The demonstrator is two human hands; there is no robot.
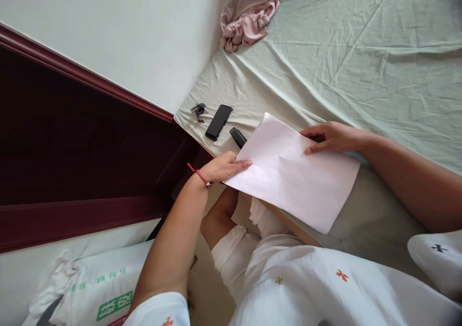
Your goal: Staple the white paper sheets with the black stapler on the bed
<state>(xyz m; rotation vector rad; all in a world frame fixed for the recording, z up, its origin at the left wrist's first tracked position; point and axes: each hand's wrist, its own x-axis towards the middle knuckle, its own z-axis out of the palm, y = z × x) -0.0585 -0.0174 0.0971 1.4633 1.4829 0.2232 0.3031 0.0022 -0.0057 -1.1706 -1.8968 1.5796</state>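
A white sheet of paper (296, 176) is held above the edge of the cloth-covered bed. My left hand (229, 166) grips its left edge, thumb on top and fingers hidden beneath; a red string bracelet (200, 174) circles that wrist. At the far edge, my right hand (330, 137) pinches the sheet, with the thumb on its upper face and the fingers along the rim. The paper bends slightly, with a small crease near its middle. Just beyond the left hand lies a small black object (238, 136), partly covered by the sheet.
On the pale green bed sheet (361, 75) lie a black phone-like slab (218, 122), a bunch of keys (198, 109) and a crumpled pink cloth (247, 20). A white wall and a dark red-framed opening (83, 123) border the left. A white printed sack (104, 282) stands at lower left.
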